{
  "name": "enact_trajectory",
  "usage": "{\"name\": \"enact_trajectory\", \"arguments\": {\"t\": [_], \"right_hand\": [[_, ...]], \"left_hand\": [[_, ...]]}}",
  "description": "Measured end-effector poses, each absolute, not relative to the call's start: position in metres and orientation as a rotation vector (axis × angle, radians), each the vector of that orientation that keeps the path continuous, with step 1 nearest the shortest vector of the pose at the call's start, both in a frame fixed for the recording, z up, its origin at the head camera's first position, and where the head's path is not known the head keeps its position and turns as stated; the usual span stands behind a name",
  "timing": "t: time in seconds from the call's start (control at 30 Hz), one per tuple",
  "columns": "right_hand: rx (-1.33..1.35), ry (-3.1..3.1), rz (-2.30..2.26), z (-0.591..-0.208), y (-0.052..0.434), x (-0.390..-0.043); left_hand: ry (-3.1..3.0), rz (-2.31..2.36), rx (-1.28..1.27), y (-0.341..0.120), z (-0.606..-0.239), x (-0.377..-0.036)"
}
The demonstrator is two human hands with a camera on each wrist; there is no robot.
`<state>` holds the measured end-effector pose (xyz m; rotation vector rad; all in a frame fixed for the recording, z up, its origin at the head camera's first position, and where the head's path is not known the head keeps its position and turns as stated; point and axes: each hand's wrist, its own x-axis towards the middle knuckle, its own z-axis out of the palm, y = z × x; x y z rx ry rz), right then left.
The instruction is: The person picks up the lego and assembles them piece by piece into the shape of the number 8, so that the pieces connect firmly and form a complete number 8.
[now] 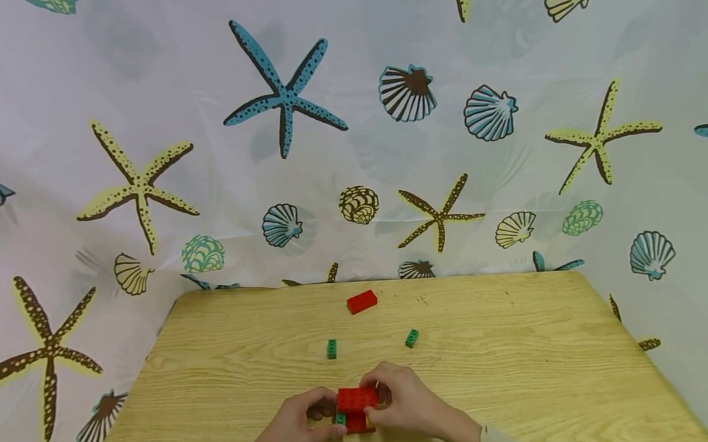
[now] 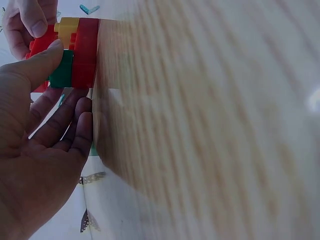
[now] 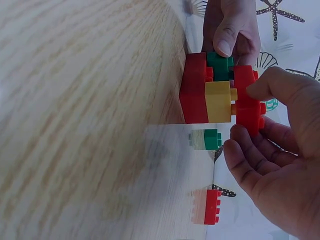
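Observation:
Near the table's front edge stands a small brick stack: a red base brick (image 3: 195, 90), a yellow brick (image 3: 217, 102) and a green brick (image 3: 220, 65) on it, and a red top brick (image 1: 355, 399) above them. My left hand (image 1: 333, 421) pinches the stack at its left side, thumb on the green brick (image 2: 62, 72). My right hand (image 1: 379, 401) pinches the red top brick (image 3: 248, 102) between thumb and fingers, holding it on the stack.
The wooden table (image 1: 518, 372) also carries a loose red brick (image 1: 361, 301) at the back and two small green bricks (image 1: 332, 348) (image 1: 411, 338) in the middle. A seashell-patterned cloth (image 1: 350, 148) hangs behind and around the table.

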<state>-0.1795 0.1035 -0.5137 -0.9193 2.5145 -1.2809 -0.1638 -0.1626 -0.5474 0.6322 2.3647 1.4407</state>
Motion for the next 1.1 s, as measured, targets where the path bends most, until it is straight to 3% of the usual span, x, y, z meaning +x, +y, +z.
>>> {"name": "enact_trajectory", "arguments": {"t": [1.1], "right_hand": [[-1.017, 2.481, -1.207, -0.5125, 0.1029, -0.1780]], "left_hand": [[2.368, 1.436, 0.634, -0.1646, -0.5523, -0.1652]]}}
